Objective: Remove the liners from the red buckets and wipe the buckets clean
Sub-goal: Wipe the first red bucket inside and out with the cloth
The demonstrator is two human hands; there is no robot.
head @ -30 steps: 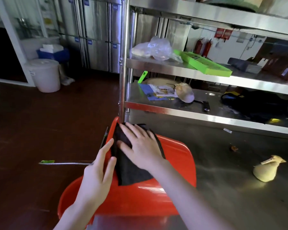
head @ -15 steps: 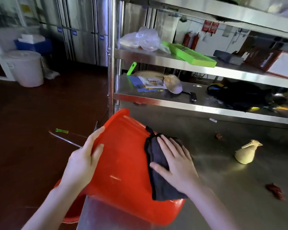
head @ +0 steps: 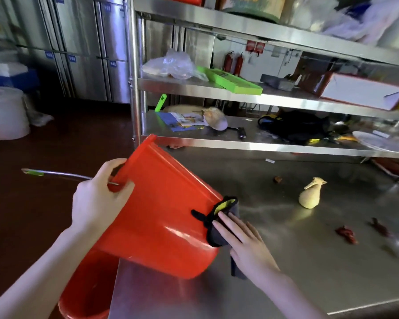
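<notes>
A red bucket (head: 161,217) lies tilted on its side at the left end of the steel table (head: 297,272), its mouth turned away to the left. My left hand (head: 97,199) grips the bucket's rim, fingers curled over the edge by the wire handle (head: 62,174). My right hand (head: 244,245) presses a dark cloth (head: 219,229) with a yellow inner side flat against the bucket's base end. A second red bucket (head: 88,293) stands on the floor below the table's corner.
Steel shelves (head: 263,143) rise behind the table with a green tray (head: 230,82), a plastic bag, papers and a black bag. A pale gourd-like piece (head: 310,195) and red scraps (head: 346,233) lie on the table. A white tub (head: 6,113) stands on the floor at far left.
The bucket has turned and tipped further. My right hand slid the cloth down its side to the base end. My left hand moved from the wall up to the rim.
</notes>
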